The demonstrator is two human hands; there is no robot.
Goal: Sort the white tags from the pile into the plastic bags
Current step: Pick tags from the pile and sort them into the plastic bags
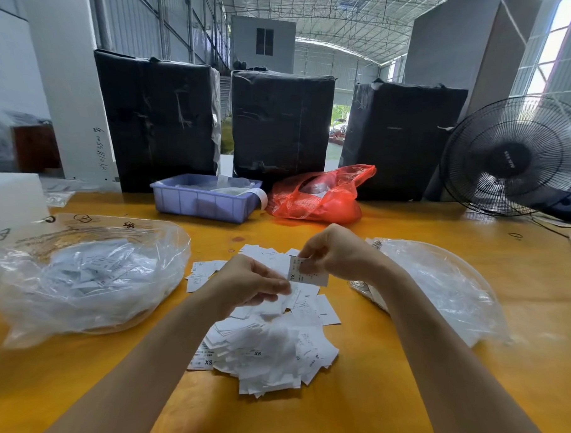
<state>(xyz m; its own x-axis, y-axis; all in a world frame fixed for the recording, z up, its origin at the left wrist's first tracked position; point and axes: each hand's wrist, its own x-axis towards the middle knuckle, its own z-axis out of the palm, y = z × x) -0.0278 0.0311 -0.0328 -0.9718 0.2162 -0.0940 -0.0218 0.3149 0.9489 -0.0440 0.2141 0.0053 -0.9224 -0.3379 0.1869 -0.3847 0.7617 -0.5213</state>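
A wide yellow table point(478, 306) fills the view, seen from above by the person working at it. Along its far edge stand three tall black-wrapped bales point(283, 121), with a black fan point(517, 157) at the far right; these sit clear of the work area. In front of the bales rest a purple tray point(205, 203) and a red bag point(319, 195), also out of reach of the sorting. Two clear plastic bags flank the middle: the left bag point(84, 284) lies open and already holds many white tags, while the right bag point(444, 288) looks nearly empty, probably so each side takes one size. Between them, near the person, is the pile point(267, 348) of loose white tags, some printed XS. Both bare arms reach in over the pile. The right hand point(338, 253) pinches one tag point(308, 271) between thumb and fingers, holding it up with its XL mark facing the camera, likely to read the size before choosing a bag. The left hand point(247, 280) is curled with fingertips closed at the tag's lower left corner; whether it grips that tag or another slip beneath cannot be told.
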